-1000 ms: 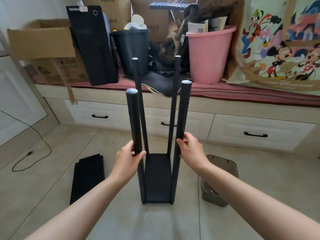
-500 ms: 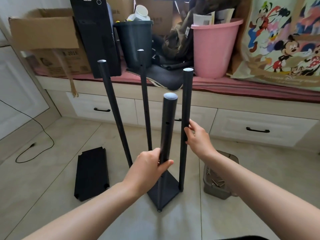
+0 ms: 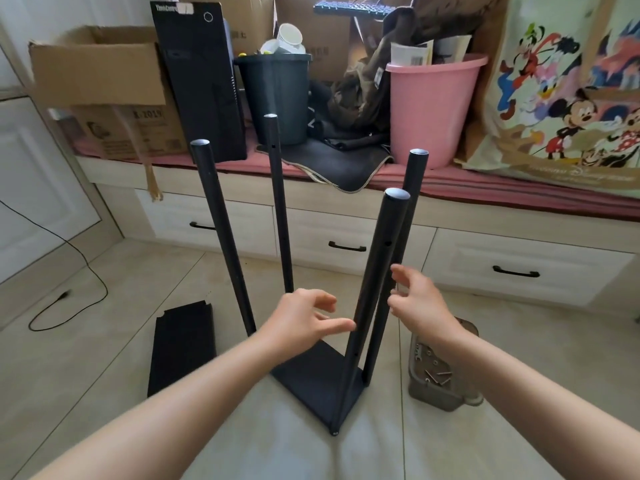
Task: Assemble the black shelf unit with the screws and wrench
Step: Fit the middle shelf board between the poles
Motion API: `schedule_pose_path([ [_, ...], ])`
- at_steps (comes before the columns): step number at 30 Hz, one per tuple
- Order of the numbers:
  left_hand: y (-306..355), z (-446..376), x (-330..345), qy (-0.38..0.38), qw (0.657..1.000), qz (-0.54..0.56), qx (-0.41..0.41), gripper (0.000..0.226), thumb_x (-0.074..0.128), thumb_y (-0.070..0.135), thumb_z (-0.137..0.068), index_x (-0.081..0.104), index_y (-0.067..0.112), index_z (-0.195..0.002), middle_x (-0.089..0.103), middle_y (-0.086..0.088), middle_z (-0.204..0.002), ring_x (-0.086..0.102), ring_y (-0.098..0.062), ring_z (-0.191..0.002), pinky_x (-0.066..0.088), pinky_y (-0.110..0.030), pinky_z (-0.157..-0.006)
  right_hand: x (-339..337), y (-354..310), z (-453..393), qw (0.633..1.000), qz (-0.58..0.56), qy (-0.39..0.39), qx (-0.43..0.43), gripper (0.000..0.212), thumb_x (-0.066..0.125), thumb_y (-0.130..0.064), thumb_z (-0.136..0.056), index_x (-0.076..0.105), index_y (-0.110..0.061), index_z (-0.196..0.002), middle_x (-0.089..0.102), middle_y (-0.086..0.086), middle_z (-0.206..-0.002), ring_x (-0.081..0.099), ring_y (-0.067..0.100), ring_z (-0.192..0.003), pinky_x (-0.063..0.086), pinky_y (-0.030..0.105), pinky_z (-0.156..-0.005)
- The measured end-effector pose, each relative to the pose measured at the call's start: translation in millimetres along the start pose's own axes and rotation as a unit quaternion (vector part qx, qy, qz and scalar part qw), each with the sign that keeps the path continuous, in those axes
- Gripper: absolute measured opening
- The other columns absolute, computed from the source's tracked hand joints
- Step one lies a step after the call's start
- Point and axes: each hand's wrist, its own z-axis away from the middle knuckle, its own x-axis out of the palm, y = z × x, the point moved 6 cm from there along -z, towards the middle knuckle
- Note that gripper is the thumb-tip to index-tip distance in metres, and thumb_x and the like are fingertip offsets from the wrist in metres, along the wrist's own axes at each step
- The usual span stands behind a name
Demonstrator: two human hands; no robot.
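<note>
The shelf unit (image 3: pixel 322 375) stands on the floor (image 3: pixel 104 375), four posts up. The left hand (image 3: pixel 304 320) and right hand (image 3: pixel 415 303) flank the near post (image 3: pixel 377 271), fingers spread, gripping nothing. The left arm hides the base's near-left corner. Screws in the tub (image 3: pixel 436 375) are blurred.

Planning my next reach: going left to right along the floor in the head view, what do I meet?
Black cable → loose black shelf panel → left hand → shelf unit base → right hand → container of screws.
</note>
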Motion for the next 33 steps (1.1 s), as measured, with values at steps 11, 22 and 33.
schedule_pose_path([
  [11,-84.4,-29.2,-151.3,0.306,0.935,0.101,-0.145,0.069,0.071,0.015,-0.092,0.033,0.017,-0.149,0.052,-0.01,-0.14,0.052,-0.029,-0.126,0.043,-0.04,-0.097,22.2,-23.3,27.4,0.997,-0.009,-0.066,-0.027,0.054,0.068,-0.04,-0.09,0.047,-0.03,-0.139,0.053,-0.009,-0.141,0.05,0.019,-0.132,0.046,0.042,-0.106],
  [22,-76.1,-40.8,-151.0,0.311,0.945,0.091,-0.043,0.032,0.06,0.007,-0.099,0.047,0.016,-0.127,0.055,0.0,-0.11,0.056,-0.023,-0.106,0.047,-0.032,-0.083,25.1,-34.2,16.4,0.996,-0.011,-0.072,-0.053,0.041,0.058,-0.026,-0.099,0.047,-0.032,-0.138,0.063,-0.012,-0.121,0.053,0.006,-0.122,0.049,0.037,-0.102],
  [33,-59.8,38.2,-122.4,0.322,0.945,0.007,0.051,0.029,0.072,0.009,-0.09,0.05,0.016,-0.108,0.06,0.005,-0.091,0.063,-0.009,-0.081,0.046,-0.018,-0.064,1.6,-37.1,-18.1,0.999,-0.032,0.013,-0.036,0.039,0.056,-0.012,-0.099,0.048,-0.02,-0.136,0.061,0.003,-0.131,0.053,0.022,-0.128,0.049,0.052,-0.102],
])
